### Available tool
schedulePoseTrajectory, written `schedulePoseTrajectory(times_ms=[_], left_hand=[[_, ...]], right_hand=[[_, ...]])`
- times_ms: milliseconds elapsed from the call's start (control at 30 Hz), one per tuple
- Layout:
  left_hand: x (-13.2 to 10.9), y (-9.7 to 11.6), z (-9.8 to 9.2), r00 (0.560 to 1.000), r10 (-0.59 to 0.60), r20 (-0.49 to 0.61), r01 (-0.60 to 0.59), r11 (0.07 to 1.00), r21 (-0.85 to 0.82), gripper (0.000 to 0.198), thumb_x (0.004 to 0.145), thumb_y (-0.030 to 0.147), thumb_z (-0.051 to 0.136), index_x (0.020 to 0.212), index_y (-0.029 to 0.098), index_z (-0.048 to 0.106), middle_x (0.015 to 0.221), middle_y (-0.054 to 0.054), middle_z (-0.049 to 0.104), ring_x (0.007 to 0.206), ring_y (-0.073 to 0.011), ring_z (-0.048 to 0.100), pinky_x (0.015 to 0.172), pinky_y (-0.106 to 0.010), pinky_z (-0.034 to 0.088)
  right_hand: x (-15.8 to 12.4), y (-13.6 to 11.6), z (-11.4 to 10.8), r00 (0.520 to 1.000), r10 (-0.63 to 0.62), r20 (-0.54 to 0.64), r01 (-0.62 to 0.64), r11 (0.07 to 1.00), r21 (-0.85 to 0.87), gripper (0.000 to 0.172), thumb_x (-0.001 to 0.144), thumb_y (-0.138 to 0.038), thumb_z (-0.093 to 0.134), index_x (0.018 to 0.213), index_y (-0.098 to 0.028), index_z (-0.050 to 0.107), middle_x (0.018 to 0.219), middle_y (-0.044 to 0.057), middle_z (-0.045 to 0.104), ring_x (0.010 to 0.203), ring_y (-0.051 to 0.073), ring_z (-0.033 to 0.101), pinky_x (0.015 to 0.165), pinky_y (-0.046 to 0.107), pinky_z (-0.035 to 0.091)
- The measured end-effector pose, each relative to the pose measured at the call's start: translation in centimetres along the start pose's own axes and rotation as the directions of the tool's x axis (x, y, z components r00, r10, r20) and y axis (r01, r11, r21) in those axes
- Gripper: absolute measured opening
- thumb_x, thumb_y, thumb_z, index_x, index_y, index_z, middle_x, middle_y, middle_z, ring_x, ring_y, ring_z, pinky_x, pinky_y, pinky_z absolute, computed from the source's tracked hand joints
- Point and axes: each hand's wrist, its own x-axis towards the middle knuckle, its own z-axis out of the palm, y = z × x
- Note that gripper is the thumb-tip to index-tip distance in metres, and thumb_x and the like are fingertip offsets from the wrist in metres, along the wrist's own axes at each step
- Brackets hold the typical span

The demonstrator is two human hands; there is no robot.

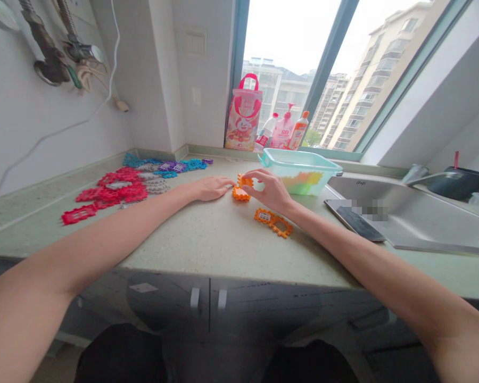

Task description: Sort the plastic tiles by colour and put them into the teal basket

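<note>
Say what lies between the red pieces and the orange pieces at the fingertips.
In the head view: grey pieces lie beside the red pieces, then a strip of counter, then the left hand, its fingertips at the orange pieces.

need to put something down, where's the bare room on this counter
Widest bare patch: the counter between the left forearm, the loose orange pieces and the counter's front edge. A narrower strip lies between the sink and that edge, right of the right forearm. Crowded: back left, with red pieces, and around the right hand, beside the tub.
</note>
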Motion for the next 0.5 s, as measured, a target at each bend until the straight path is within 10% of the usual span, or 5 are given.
schedulePoseTrajectory(times_ms=[367,500], left_hand=[[-0.1,0.1,0.0,1.000,-0.004,0.002,0.004,1.000,0.010,0.057,0.109,0.031,0.040,0.162,0.020,0.056,0.173,-0.010,0.055,0.158,-0.0253,0.051,0.135,-0.038,0.034],[-0.1,0.0,0.0,1.000,0.004,-0.002,-0.004,1.000,0.012,0.057,0.109,0.033,0.039,0.161,0.019,0.056,0.172,-0.011,0.056,0.158,-0.0241,0.051,0.136,-0.037,0.033]], right_hand=[[0.9,-1.0,-2.1,0.966,0.006,0.258,0.013,0.997,-0.072,0.024,0.104,-0.046,0.073,0.111,-0.025,0.083,0.113,0.008,0.085,0.107,0.026,0.078,0.097,0.042,0.058],[1.6,-2.1,-5.0,0.752,0.193,0.630,-0.148,0.981,-0.124,0.037,0.092,-0.061,0.084,0.092,-0.025,0.080,0.089,0.003,0.083,0.071,0.019,0.074,0.063,0.033,0.052]])
